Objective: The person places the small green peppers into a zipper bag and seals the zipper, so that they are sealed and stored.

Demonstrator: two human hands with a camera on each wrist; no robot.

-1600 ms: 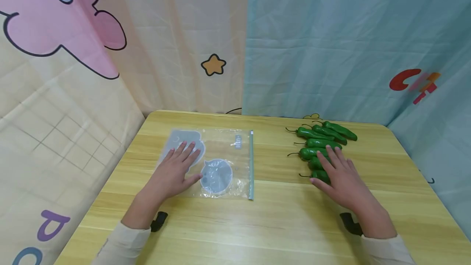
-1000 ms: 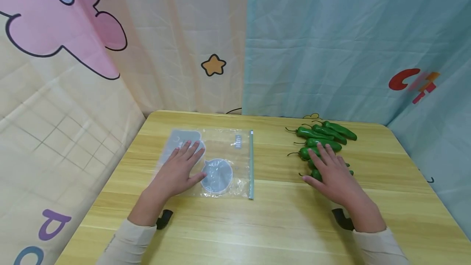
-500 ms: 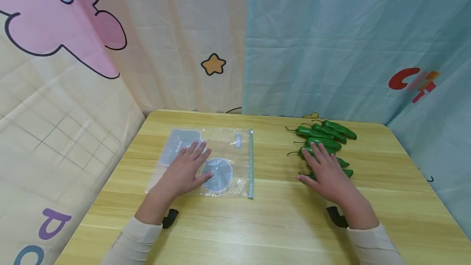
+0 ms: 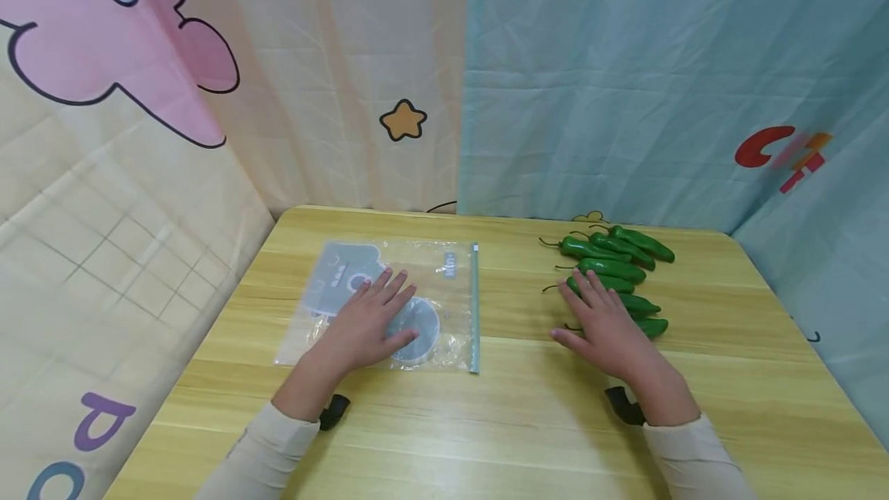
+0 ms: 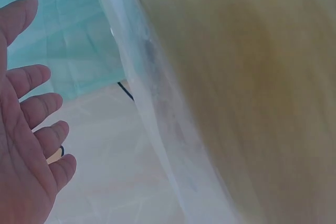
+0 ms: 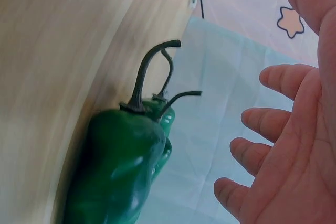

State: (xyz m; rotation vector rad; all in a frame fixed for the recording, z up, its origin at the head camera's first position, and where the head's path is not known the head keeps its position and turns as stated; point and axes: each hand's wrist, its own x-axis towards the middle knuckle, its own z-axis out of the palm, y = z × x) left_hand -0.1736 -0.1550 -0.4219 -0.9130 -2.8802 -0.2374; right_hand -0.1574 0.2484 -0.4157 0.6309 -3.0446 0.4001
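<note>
On the table (image 4: pixel 528 407) | left hand (image 4: pixel 364 326) flat on bag (image 4: pixel 444 295), fingers straight | right hand (image 4: pixel 603 326) released over peppers (image 4: pixel 614 272) | step: reaching; next likely needs gripping one pepper.

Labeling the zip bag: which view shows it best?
Head view: the whole zip bag lies flat on the table under the left hand. Left wrist shows only a blurred edge; right wrist shows none.

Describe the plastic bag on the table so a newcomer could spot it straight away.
On the wooden table, look at the left half, opposite the row of green peppers on the right. The clear zip bag lies flat there under the left hand. It alone is see-through, with grey printed shapes and a zip strip along its right edge.
</note>
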